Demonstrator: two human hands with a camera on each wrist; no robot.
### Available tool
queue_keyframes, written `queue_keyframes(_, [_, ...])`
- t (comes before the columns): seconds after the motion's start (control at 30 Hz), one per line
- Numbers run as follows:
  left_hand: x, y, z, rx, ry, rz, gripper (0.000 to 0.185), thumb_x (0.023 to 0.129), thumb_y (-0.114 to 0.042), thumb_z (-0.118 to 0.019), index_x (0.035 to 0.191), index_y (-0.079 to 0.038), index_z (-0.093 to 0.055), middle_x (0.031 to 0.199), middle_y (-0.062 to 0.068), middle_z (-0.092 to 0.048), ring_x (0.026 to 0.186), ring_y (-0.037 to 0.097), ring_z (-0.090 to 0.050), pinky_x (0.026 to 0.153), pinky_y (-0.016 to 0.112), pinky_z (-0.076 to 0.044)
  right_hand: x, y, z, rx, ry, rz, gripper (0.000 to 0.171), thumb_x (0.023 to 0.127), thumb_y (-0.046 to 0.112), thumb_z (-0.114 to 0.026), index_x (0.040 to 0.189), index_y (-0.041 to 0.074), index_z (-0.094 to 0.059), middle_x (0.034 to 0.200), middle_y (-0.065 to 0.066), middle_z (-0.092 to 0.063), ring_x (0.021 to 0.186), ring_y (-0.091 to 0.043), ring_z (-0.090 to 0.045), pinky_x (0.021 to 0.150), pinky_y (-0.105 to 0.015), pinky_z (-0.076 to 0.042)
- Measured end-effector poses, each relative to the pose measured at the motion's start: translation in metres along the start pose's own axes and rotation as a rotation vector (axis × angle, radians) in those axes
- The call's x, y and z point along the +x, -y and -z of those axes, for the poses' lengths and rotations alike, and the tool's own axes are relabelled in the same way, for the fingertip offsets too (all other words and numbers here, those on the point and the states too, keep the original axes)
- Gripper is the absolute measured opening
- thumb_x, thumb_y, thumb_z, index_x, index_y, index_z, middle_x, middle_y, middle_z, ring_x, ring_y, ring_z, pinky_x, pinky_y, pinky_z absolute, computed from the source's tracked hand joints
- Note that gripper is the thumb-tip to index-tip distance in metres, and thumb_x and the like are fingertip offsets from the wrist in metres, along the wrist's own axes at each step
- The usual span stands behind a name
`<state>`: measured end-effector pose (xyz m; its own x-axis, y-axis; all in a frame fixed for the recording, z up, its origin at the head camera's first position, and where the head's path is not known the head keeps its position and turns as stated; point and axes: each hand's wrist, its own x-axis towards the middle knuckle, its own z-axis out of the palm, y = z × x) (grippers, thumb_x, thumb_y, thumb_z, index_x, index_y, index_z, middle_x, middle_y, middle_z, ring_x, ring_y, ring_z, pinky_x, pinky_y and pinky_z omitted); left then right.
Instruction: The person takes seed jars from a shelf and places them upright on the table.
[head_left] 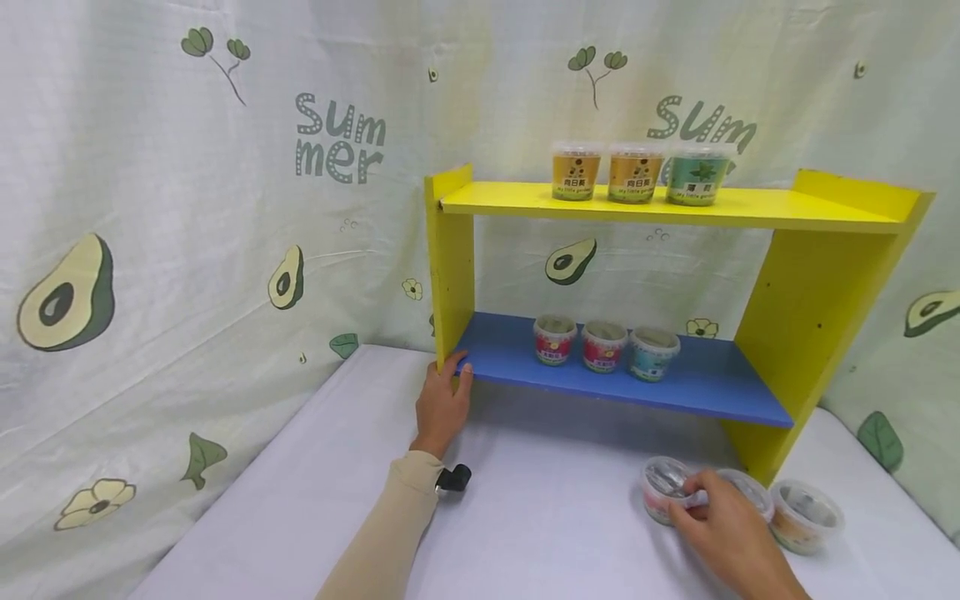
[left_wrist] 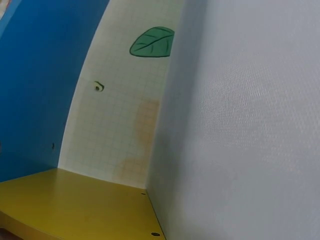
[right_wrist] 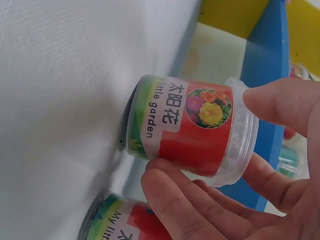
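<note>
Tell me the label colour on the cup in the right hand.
Mostly red, with a green band near its base: the cup in the right hand shows best in the right wrist view.

Clear glossy plastic tub (right_wrist: 192, 129) w/ paper label, matt painted wood shelf (head_left: 675, 207), woven cloth tabletop (head_left: 540, 517)

I count nine tubs: three on the yellow top shelf (head_left: 750, 208), three on the blue lower shelf (head_left: 712, 379), three on the white table (head_left: 540, 500). I count two hands and one shelf unit.
</note>
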<state>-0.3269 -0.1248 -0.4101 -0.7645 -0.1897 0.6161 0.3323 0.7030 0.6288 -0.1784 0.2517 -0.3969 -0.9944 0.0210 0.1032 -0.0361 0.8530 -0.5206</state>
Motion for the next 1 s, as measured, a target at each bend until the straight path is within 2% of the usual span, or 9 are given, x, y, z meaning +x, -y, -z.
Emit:
queue_keyframes(0.13, [0.005, -0.004, 0.003, -0.016, -0.010, -0.012, 0.041, 0.105, -0.046, -0.046, 0.136, -0.023, -0.061, 0.117, 0.017, -0.056, 0.085, 0.029, -0.058, 0.072, 0.049, -0.051, -0.002, 0.001, 0.004, -0.056, -0.089, 0.084, 0.032, 0.087, 0.027, -0.075, 0.101, 0.002, -0.061, 0.096, -0.011, -0.063, 0.084, -0.022, -0.064, 0.075, -0.046, -0.055])
queue_keyframes(0.23, [0.010, -0.008, 0.005, -0.026, -0.021, -0.016, 0.043, 0.105, -0.047, -0.045, 0.137, -0.023, -0.060, 0.117, 0.016, -0.056, 0.085, 0.029, -0.058, 0.072, 0.048, -0.050, 0.000, 0.003, 0.008, -0.085, -0.123, 0.109, 0.029, 0.086, 0.027, -0.075, 0.098, 0.004, -0.061, 0.094, -0.009, -0.063, 0.083, -0.022, -0.064, 0.074, -0.046, -0.054])
queue_keyframes(0.37, [0.012, -0.010, 0.007, -0.023, 0.000, 0.006, 0.045, 0.105, -0.049, -0.042, 0.139, -0.024, -0.058, 0.119, 0.015, -0.055, 0.087, 0.028, -0.058, 0.074, 0.047, -0.051, 0.003, 0.006, 0.012, -0.095, -0.087, 0.090, 0.035, 0.085, 0.031, -0.078, 0.098, 0.005, -0.060, 0.093, -0.008, -0.062, 0.081, -0.021, -0.062, 0.073, -0.045, -0.055])
queue_keyframes(0.53, [0.007, -0.005, 0.007, -0.014, 0.005, 0.037, 0.044, 0.105, -0.049, -0.043, 0.140, -0.026, -0.058, 0.120, 0.014, -0.055, 0.089, 0.028, -0.058, 0.075, 0.046, -0.051, 0.002, 0.007, 0.010, -0.123, -0.067, 0.114, 0.040, 0.082, 0.035, -0.083, 0.094, 0.004, -0.059, 0.087, -0.005, -0.059, 0.077, -0.019, -0.057, 0.069, -0.039, -0.054])
queue_keyframes(0.77, [0.001, 0.000, 0.004, -0.019, 0.009, 0.017, 0.044, 0.105, -0.049, -0.044, 0.139, -0.026, -0.058, 0.120, 0.016, -0.055, 0.088, 0.029, -0.058, 0.073, 0.048, -0.051, -0.005, 0.001, 0.008, -0.183, -0.136, 0.171, 0.034, 0.081, 0.025, -0.084, 0.087, 0.009, -0.055, 0.084, -0.003, -0.057, 0.074, -0.017, -0.056, 0.064, -0.035, -0.051])
queue_keyframes(1.0, [-0.002, 0.000, 0.002, 0.002, 0.017, 0.015, 0.043, 0.105, -0.048, -0.044, 0.139, -0.025, -0.058, 0.121, 0.017, -0.056, 0.091, 0.031, -0.060, 0.075, 0.050, -0.051, -0.007, -0.002, 0.011, -0.217, -0.078, 0.108, 0.034, 0.082, 0.032, -0.083, 0.088, 0.010, -0.059, 0.094, -0.009, -0.059, 0.076, -0.021, -0.051, 0.066, -0.037, -0.050])
